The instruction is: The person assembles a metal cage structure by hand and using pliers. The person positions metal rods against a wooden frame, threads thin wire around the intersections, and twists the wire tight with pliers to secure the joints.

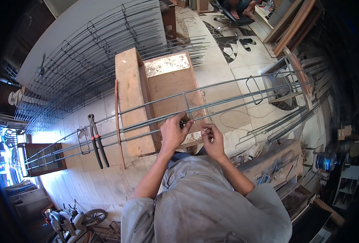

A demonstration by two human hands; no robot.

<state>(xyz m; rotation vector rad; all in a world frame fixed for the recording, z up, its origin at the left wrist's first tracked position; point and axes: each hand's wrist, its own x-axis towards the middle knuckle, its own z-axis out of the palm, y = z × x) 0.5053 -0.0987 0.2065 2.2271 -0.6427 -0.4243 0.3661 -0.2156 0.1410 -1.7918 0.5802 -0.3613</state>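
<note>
Steel bars (155,120) stretch from nine to two o'clock. The left hand (174,130) curls at them, a wire loop (186,101) at its one o'clock; the right hand (212,139), at four o'clock, has bent fingers. I cannot tell what either grip pinches. Pliers (93,128) hang at nine o'clock.

- The left hand (173,130) touches the long metal bars (228,100).
- The right hand (214,141) is near it, fingers bent.
- Pliers (94,139) rest on the bars.
- A wooden box (173,87) sits under the bars.
</note>
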